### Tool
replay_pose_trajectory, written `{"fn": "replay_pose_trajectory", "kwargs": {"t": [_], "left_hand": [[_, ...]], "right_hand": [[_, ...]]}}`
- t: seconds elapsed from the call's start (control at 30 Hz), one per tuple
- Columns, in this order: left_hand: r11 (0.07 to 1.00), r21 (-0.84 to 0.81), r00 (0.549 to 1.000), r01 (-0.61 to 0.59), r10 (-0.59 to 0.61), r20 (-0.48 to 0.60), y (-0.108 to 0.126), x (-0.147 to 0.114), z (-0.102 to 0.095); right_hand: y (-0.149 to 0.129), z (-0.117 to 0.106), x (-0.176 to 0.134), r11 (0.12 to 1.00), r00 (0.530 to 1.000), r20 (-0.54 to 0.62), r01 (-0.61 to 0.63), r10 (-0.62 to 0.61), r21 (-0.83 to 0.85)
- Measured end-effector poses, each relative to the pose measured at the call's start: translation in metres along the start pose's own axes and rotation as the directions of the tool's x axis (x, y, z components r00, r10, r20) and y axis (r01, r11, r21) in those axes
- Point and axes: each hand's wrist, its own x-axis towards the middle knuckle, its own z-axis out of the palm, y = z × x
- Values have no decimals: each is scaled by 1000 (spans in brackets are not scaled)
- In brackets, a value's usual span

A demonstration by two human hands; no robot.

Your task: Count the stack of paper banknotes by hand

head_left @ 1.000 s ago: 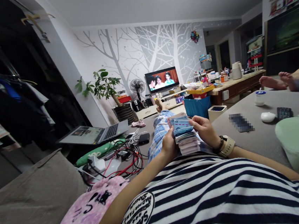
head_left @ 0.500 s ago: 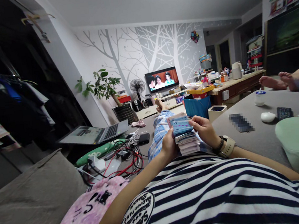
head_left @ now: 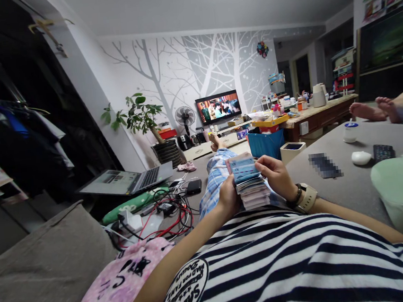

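A thick stack of paper tickets (head_left: pixel 254 196), with blue and pink ones on top, is held over my lap. My left hand (head_left: pixel 229 195) grips the stack along its left side, thumb on the face. At the upper right edge, my right hand (head_left: pixel 277 176) pinches the top blue ticket (head_left: pixel 243 169) between thumb and fingers. The lower tickets fan out toward my striped shirt (head_left: pixel 286 252). Some fingers of my left hand are hidden behind the stack.
Left of my legs lie tangled cables (head_left: pixel 182 214), a black box-shaped device (head_left: pixel 193 187) and an open laptop (head_left: pixel 129 180). To the right are a blurred-out dark object (head_left: pixel 326 165), a white mouse (head_left: pixel 361 158), a remote (head_left: pixel 383 152) and a pale green container (head_left: pixel 397 184). Another person's feet (head_left: pixel 375 108) rest beyond.
The top blue ticket sits slightly differently and its face looks different. My right fingers have shifted very little; my left hand stays in place. The television picture has changed.
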Motion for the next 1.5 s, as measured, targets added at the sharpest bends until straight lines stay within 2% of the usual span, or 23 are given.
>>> {"fn": "replay_pose_trajectory", "kwargs": {"t": [0.27, 0.43, 0.57, 0.73, 0.83, 0.97, 1.13, 1.2, 1.33, 1.5], "left_hand": [[1000, 18, 999, 23, -23, 41, -3, 5, -5], [999, -34, 997, 34, -31, 76, -3, 4, -5], [992, -92, 996, 83, -80, 35, -2, 3, -3], [991, -115, 997, 72, -72, -1, -5, 6, -4], [994, -100, 998, 54, -55, -7, -5, 6, -5], [993, -87, 997, 77, -79, -17, -3, 2, -5], [993, -78, 996, 85, -86, -13, -2, 1, -4], [994, -69, 996, 81, -83, -18, -2, 0, -5], [995, -47, 996, 85, -86, -27, -2, 1, -7], [996, -48, 998, 70, -70, -3, -2, 2, -6]], "right_hand": [[-2, 0, -1, 1000, 1000, 30, 4, -4, 15], [-4, 0, -2, 999, 999, 43, 1, -2, 37], [-7, 0, -3, 998, 996, 90, -9, 3, 64], [-9, 0, -4, 992, 982, 189, -21, -4, 128], [-8, 1, -3, 993, 988, 153, -28, 10, 115], [-3, 0, 1, 998, 998, 27, -53, 52, 38], [7, -2, 5, 993, 988, -124, -100, 91, -69], [11, -3, 6, 986, 985, -124, -132, 119, -104], [16, -3, 7, 981, 986, -50, -164, 159, -108], [16, -2, 7, 983, 991, -13, -135, 135, -124]]}}
